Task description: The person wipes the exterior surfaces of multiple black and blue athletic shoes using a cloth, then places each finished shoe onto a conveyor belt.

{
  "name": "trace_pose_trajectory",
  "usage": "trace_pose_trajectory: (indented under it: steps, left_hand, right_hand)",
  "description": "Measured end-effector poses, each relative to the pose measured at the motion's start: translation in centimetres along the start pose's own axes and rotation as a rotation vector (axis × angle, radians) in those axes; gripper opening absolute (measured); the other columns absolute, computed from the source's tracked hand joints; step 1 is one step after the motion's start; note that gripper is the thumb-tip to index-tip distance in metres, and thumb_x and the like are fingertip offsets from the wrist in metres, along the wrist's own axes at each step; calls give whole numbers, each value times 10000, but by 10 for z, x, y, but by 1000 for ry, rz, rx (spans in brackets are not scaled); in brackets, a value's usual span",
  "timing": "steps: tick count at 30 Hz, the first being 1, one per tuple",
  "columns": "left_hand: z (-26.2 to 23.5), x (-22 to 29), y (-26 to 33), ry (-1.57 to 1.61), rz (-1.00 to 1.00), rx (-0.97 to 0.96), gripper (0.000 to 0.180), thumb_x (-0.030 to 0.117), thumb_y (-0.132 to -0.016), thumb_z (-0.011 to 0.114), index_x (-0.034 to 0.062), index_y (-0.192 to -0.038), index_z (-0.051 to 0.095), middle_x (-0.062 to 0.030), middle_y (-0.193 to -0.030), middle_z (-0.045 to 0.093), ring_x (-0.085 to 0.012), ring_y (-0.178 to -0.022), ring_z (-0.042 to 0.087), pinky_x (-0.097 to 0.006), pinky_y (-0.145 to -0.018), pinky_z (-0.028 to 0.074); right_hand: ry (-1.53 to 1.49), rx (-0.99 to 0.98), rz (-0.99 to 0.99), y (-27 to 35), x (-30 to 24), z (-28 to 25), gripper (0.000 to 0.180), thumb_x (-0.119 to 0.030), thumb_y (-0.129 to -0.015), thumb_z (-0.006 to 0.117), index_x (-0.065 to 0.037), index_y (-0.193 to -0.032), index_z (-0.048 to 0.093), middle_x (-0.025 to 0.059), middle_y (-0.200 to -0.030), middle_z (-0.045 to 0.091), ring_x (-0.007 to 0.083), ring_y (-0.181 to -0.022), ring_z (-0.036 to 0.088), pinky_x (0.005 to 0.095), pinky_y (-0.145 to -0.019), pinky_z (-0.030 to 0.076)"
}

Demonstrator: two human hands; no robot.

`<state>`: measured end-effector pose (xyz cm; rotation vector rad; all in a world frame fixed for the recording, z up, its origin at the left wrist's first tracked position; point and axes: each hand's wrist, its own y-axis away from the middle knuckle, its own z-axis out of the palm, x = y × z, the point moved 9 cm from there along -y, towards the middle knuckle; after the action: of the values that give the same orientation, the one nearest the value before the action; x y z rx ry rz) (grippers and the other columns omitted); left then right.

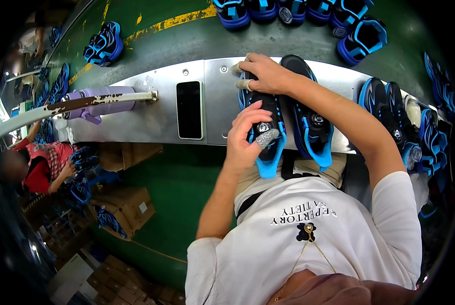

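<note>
A black and blue shoe [268,155] with a round dial fastener lies on the metal table [151,124], its heel toward me. My left hand [245,140] grips its middle, and a thumb wrapped in grey tape rests by the dial. My right hand [268,73] holds the shoe's far toe end, with taped fingertips over the edge. A second matching shoe [314,129] lies right beside it, under my right forearm, with neither hand on it.
A black phone [189,109] lies flat on the table, left of the shoes. A purple bottle [103,101] lies further left. More blue shoes [288,10] line the green belt beyond, and others [390,114] sit at right. A co-worker [34,168] and cardboard boxes [128,203] are at the lower left.
</note>
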<state>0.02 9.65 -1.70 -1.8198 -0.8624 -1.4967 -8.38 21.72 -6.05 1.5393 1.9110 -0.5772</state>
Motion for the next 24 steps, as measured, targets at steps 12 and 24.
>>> trace_pose_trajectory:
  steps: [12, 24]
  left_hand:
    - [-12, 14, 3, -100, -12, 52, 360, 137, -726, 795, 53, -1039, 638, -113, -1223, 622, -318, -1336, 427, -416, -1067, 355]
    - [-3, 20, -17, -91, 43, -349, 206, 92, -834, 655, 49, -1035, 645, -86, -1142, 668, -283, -1234, 537, -378, -1007, 379]
  right_hand:
    - [-11, 10, -13, -2, -1, 2, 419, -331, -857, 651, -115, -1214, 615, 170, -1079, 563, 362, -1055, 524, 426, -933, 425]
    - [-4, -6, -23, 0, -10, -7, 469, -336, -833, 690, -120, -1241, 609, 185, -1194, 530, 368, -1134, 499, 420, -960, 422]
